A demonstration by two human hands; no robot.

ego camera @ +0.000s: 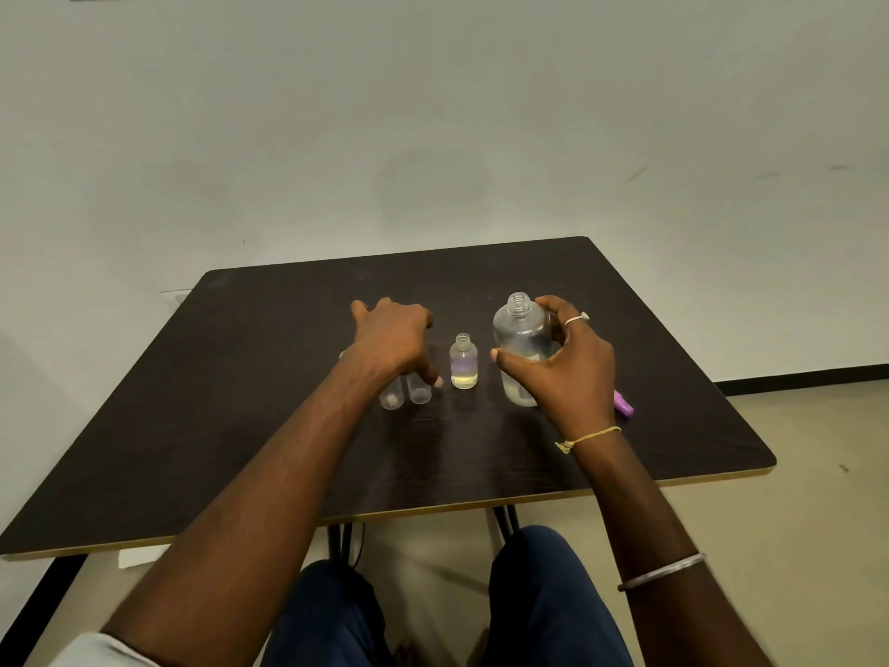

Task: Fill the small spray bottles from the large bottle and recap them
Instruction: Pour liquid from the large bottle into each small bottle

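Step in hand: you look to be at the start of a pour, judging by the open necks; your right hand (560, 373) is wrapped round the large bottle (522, 349), which stands upright on the table (269, 377), uncapped.
Right grip: curled about the large bottle's body, thumb in front and fingers behind; it reads as a hold, though the bottle has not left the table.
Left grip: your left hand (394, 339) hovers palm-down, fingers loosely bent, over two small clear bottles (406, 394) standing side by side. Whether it is touching or pinching either one you cannot tell from here; the hand hides their tops.
Large bottle contents: clear liquid, seemingly well filled, but the level is hard to read through the glare.
Middle small bottle (463, 362): upright between your hands, uncapped, touched by neither, with a shallow layer of pale liquid at the bottom; mostly empty.
Left pair contents: they look empty, though their necks are hidden.
Caps: none plainly visible; a purple object (624, 403) pokes out behind your right wrist, its kind unclear.
Next move: lift and tip the large bottle slowly; its mouth is wide and the small neck narrow, so steady the receiving bottle with your left hand.
Risk: spilling past the neck.
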